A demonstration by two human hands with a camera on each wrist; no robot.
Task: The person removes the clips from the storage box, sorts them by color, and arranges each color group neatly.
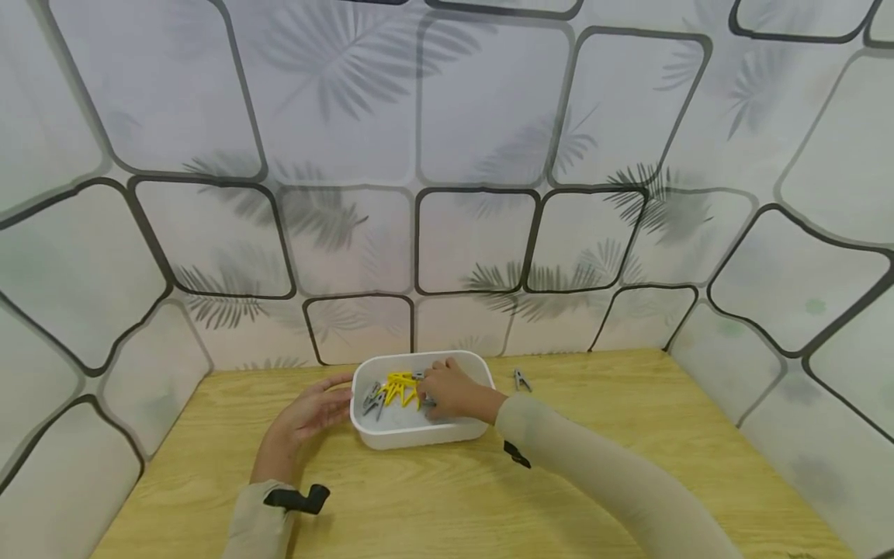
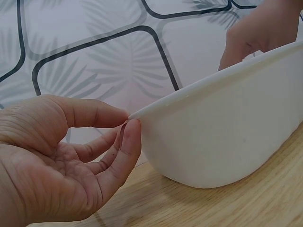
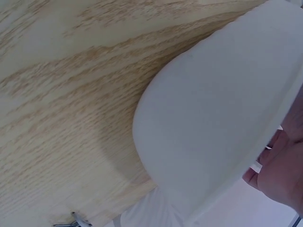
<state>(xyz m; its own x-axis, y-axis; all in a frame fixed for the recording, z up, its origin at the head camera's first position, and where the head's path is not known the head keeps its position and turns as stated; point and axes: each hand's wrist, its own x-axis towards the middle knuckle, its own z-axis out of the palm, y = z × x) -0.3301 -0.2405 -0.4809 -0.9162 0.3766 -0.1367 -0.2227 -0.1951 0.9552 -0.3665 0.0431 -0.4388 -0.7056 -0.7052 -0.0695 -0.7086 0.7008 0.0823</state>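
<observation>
- The left hand [image 1: 310, 411] steadies the left end of the tub [image 1: 389, 440]; its grip is clamped on the rim, thumb and finger together there.
- In the tub, at its left, gray clips [image 1: 379, 401] lie in a loose heap, against and partly among the yellow clips [image 1: 401, 379]; the two colors share one space, with no separate piles made.
- The right hand [image 1: 450, 388] reaches down into the right half of the tub, beside the yellow clips; its fingertips are hidden, so I cannot tell whether its grip is apart or pinching a clip. The handling looks to be midway.
- Right of the tub, the lone clip [image 1: 521, 380] lies on the desk [image 1: 391, 497], well apart from both hands. It is the only clip seen outside; nearly all the rest appear to be left in the tub.
- Counts: one left hand; one tub; about three gray clips at its left, with gray parts of perhaps two more by the right hand; roughly four or five yellow clips, overlapping too much for certainty; one right hand; one gray clip outside.
</observation>
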